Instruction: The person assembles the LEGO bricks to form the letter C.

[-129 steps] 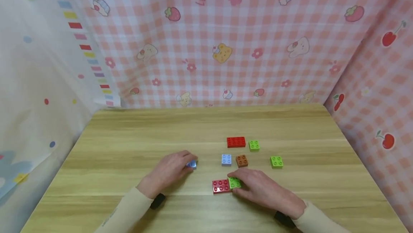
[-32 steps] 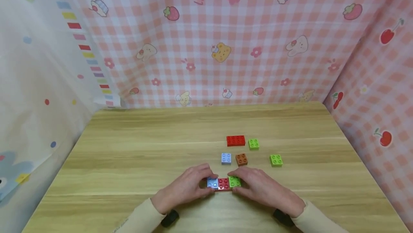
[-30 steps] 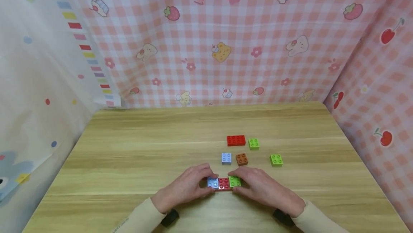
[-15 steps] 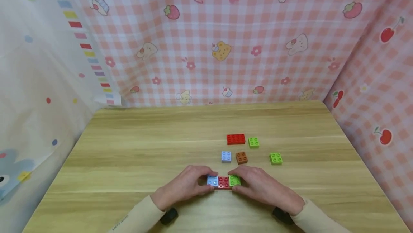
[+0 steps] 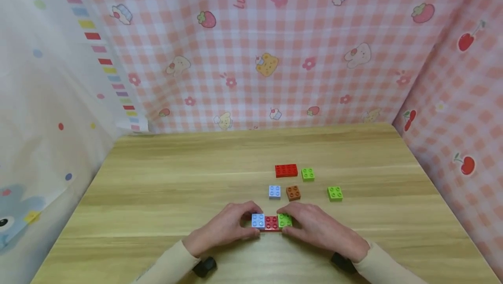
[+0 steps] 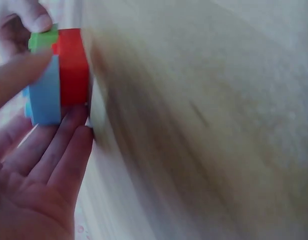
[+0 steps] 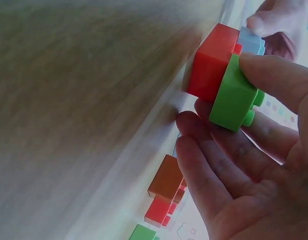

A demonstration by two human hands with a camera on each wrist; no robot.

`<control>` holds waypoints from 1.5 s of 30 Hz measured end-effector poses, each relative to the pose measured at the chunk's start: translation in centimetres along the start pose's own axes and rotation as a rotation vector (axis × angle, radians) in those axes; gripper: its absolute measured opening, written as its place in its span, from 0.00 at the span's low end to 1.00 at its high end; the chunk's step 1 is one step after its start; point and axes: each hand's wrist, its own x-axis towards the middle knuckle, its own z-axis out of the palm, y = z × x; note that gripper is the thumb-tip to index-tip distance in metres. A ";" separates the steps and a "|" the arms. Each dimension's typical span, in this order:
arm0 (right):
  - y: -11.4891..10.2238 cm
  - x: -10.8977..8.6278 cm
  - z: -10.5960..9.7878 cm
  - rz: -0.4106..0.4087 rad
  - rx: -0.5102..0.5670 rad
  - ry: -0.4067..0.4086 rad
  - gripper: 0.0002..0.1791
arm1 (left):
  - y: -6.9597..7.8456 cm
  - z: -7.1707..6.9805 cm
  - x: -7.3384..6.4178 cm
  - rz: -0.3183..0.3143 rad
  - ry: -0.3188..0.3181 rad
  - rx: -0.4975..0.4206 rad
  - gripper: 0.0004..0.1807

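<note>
In the head view, a dark red building brick lies on the table before me, its middle studs bare. A light blue brick sits on its left end and a lime green brick on its right end. My left hand pinches the light blue brick between thumb and fingers. On the other side, my right hand pinches the green brick the same way. Seen from the left wrist, the blue brick rests against the red brick. The right wrist view shows the green brick on the red one.
Behind the hands lie a loose light blue brick, a brown brick, a long red brick and two lime green bricks. The wooden table meets patterned cloth at the back and sides.
Since the oldest frame, my left hand has moved right with the light blue brick and set it on the red brick's left end. My right hand has stayed at the green brick.
</note>
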 end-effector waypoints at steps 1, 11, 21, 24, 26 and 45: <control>0.0 0.0 0.0 0.000 0.000 0.002 0.22 | -0.2 0.0 -0.1 -0.002 0.001 -0.016 0.22; -0.1 -0.5 -0.2 0.013 -0.008 -0.005 0.28 | -0.6 -0.4 -1.1 0.002 -0.034 -0.109 0.22; 0.5 -1.9 -1.7 0.008 0.027 0.078 0.25 | -0.1 -0.1 -1.4 -0.036 -0.012 -0.109 0.19; 0.9 -1.9 -2.1 0.023 0.039 0.110 0.24 | 0.0 0.0 -1.4 -0.047 -0.011 -0.112 0.19; 1.2 -1.8 -2.3 0.018 0.038 0.127 0.23 | 0.1 0.1 -1.3 -0.044 -0.008 -0.112 0.19; 4.0 -0.2 -2.9 -0.029 -0.086 0.155 0.27 | 0.4 0.4 -0.8 -0.047 -0.005 -0.089 0.19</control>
